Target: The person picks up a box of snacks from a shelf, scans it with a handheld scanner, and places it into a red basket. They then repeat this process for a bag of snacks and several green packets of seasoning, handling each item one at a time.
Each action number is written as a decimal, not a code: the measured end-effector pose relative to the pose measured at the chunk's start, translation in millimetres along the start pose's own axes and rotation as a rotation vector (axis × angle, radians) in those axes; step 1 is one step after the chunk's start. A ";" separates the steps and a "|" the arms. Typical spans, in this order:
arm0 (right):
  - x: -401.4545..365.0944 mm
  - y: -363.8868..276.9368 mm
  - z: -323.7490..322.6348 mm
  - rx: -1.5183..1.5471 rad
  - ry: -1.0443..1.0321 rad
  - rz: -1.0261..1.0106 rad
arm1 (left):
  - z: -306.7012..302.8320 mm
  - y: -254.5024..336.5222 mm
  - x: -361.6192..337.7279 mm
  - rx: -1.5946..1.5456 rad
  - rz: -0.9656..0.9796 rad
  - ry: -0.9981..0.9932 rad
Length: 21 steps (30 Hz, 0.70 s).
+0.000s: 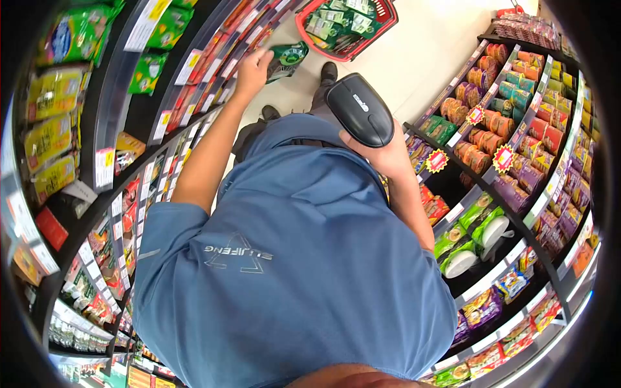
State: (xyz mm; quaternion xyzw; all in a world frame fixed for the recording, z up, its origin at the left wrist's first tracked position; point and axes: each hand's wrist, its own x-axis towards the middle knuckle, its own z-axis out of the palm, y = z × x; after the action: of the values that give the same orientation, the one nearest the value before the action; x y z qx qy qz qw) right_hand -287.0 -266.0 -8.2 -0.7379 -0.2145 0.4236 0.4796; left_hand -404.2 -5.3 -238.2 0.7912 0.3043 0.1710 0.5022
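Observation:
My left hand point(253, 72) reaches forward beside the shelf on the left, its fingers curled closed at the edge of a green packet point(288, 57). The packet has a dark and pale lower part and hangs above the floor; my fingers partly hide where they grip it. In my right hand point(391, 154) is a black handheld barcode scanner point(361, 110), held in front of my waist. Its rounded top faces up and hides most of my fingers. Just past the green packet, a red shopping basket point(355, 54) holds several similar green packets point(336, 22).
Shelves with price tags point(189, 66) and hanging packets point(55, 90) curve close along my left. To the right, a tiered shelf carries several instant noodle packs point(490, 139) and green-lidded cups point(475, 220). Pale floor point(424, 64) lies ahead, near my shoes point(329, 71).

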 end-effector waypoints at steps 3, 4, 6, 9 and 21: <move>25.1 8.1 -49.2 -0.083 0.013 0.131 | 60.1 -22.8 22.8 0.148 -0.062 -0.034; 31.9 12.4 -64.9 -0.080 0.041 0.124 | 78.3 -27.7 32.6 0.145 -0.064 -0.037; 42.0 16.4 -96.9 -0.102 0.080 0.168 | 111.5 -32.3 56.2 0.231 -0.142 -0.149; 54.2 15.0 -142.9 -0.102 0.127 0.250 | 156.3 -30.1 96.9 0.262 -0.097 -0.129; 94.3 21.3 -200.9 -0.061 0.074 0.337 | 222.0 13.4 146.3 0.289 -0.049 -0.508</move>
State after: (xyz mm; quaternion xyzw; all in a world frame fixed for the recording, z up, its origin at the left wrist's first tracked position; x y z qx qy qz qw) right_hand -70.2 -313.1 -30.3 -0.7928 -0.0827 0.4639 0.3866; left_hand -161.5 -67.1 -328.4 0.8644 0.2088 -0.0898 0.4485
